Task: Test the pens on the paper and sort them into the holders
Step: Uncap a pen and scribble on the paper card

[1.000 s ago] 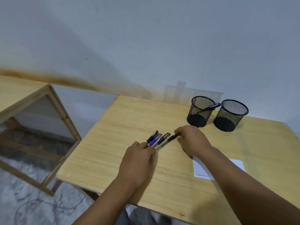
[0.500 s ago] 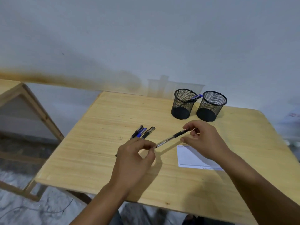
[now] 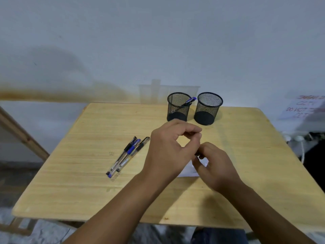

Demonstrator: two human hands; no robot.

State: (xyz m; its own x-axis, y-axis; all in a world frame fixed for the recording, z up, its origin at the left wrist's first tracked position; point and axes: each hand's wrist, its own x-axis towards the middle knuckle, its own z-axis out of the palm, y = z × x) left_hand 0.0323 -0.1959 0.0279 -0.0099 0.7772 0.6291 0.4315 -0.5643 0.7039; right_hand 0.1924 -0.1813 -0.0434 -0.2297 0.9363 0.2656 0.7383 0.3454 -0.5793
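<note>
Wooden table (image 3: 73,173): left holder (image 3: 178,107) contains one pen (image 3: 189,100), right holder (image 3: 208,108) empty; fingers (image 3: 190,130) curled, grip unclear.

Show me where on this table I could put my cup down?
Bare wood lies left of the three loose pens, along the wooden table's near edge, and right of the black mesh holders. The centre is crowded: both hands over the white paper.

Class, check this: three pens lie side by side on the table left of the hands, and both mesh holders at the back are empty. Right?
Not quite. The head view shows the left mesh holder already has a blue pen leaning in it; only the right mesh holder looks empty. The three pens do lie side by side on the table.
</note>
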